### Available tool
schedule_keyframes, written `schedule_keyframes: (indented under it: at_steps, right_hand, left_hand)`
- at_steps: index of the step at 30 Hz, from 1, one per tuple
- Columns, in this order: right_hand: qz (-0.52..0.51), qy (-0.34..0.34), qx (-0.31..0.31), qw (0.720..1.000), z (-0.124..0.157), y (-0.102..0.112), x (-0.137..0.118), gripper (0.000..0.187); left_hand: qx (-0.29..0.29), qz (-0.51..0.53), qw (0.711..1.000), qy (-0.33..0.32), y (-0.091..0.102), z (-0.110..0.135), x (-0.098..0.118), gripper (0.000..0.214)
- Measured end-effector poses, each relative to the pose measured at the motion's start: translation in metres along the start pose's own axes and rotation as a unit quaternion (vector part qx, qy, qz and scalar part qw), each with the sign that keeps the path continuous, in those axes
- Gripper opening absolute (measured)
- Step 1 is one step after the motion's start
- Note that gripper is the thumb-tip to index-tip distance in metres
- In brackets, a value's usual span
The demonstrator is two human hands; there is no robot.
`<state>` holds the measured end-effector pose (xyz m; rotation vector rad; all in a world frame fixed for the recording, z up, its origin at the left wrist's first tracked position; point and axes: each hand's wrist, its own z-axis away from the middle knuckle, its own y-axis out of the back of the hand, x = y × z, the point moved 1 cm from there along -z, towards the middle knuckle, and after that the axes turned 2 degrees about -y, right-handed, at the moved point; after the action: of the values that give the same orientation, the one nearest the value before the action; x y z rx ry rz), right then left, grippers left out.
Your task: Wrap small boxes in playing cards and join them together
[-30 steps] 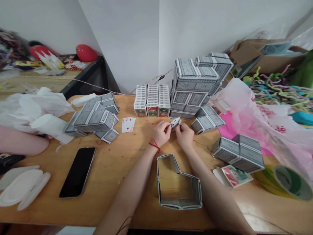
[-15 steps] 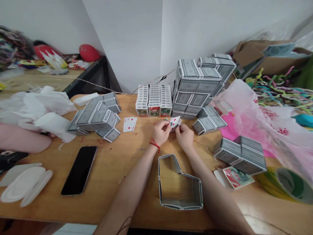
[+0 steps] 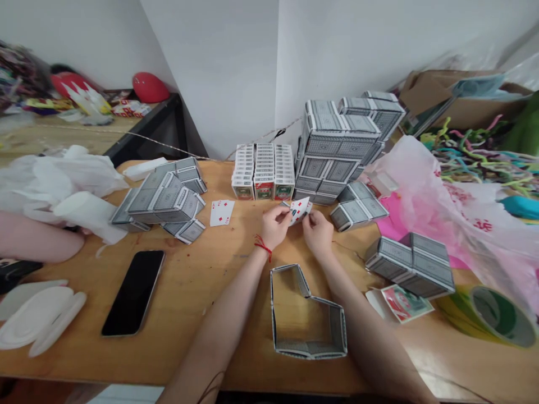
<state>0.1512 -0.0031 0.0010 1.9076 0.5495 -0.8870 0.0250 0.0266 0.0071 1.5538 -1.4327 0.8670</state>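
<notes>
My left hand [image 3: 275,225], with a red string at the wrist, pinches playing cards [image 3: 299,210] that show red diamonds. From the other side my right hand [image 3: 319,231] grips the right edge of these cards between thumb and fingers. How many cards they hold is hard to see. An L-shaped frame of joined playing cards [image 3: 310,352] stands open-topped on the table between my forearms. Two loose cards [image 3: 222,212] lie face up, overlapping, left of my hands. Three rows of card boxes [image 3: 263,171] stand just beyond my hands.
A tall stack of card-built blocks [image 3: 322,148] rises at the back right, with smaller blocks [image 3: 410,266] nearer me. More blocks [image 3: 164,196] stand left. A phone [image 3: 133,293] lies at front left. Green tape [image 3: 488,314], an opened card box [image 3: 406,303] and pink plastic [image 3: 425,185] are right.
Both hands stay at the same spot, still gripping the cards, which tilt slightly differently. The whole view has shifted a little; the things on the table look unmoved.
</notes>
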Motion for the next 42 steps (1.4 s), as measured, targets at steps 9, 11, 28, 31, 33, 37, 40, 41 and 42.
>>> schedule_keyframes:
  at_steps: [9, 11, 28, 31, 33, 37, 40, 41, 42]
  right_hand:
    - [-0.024, 0.039, -0.030, 0.998, -0.0004, 0.0009, -0.0045, 0.020]
    - [0.008, 0.064, -0.024, 0.998, -0.0014, 0.0006, -0.0042, 0.017]
    - [0.117, 0.063, -0.005, 0.991, 0.0008, -0.0029, -0.0026, 0.017]
    - [0.094, 0.058, -0.010, 0.994, 0.0012, -0.0024, -0.0025, 0.018]
    - [0.065, 0.062, -0.028, 0.996, 0.0014, -0.0022, -0.0027, 0.019]
    - [0.073, 0.061, -0.043, 0.995, 0.0018, -0.0037, -0.0026, 0.018]
    - [0.119, 0.044, -0.020, 0.992, 0.0022, -0.0049, -0.0014, 0.017]
    - [0.131, 0.038, -0.012, 0.991, 0.0022, -0.0050, -0.0009, 0.017]
    - [0.137, 0.034, -0.006, 0.990, 0.0021, -0.0049, -0.0005, 0.016]
  left_hand:
    - [0.030, -0.011, 0.999, 0.013, 0.0073, -0.0015, 0.0023, 0.007]
    - [0.031, -0.017, 0.999, 0.005, 0.0081, -0.0015, 0.0011, 0.007]
    - [0.029, -0.059, 0.997, -0.038, 0.0051, -0.0008, -0.0042, 0.005]
    - [0.036, -0.054, 0.997, -0.033, 0.0047, -0.0008, -0.0028, 0.006]
    - [0.044, -0.050, 0.997, -0.026, 0.0058, -0.0008, -0.0025, 0.007]
    - [0.039, -0.048, 0.998, -0.022, 0.0070, -0.0002, -0.0038, 0.005]
    - [0.033, -0.063, 0.997, -0.036, 0.0051, 0.0004, -0.0041, 0.004]
    - [0.031, -0.067, 0.996, -0.042, 0.0041, 0.0004, -0.0038, 0.003]
    - [0.028, -0.070, 0.996, -0.047, 0.0033, 0.0005, -0.0034, 0.003]
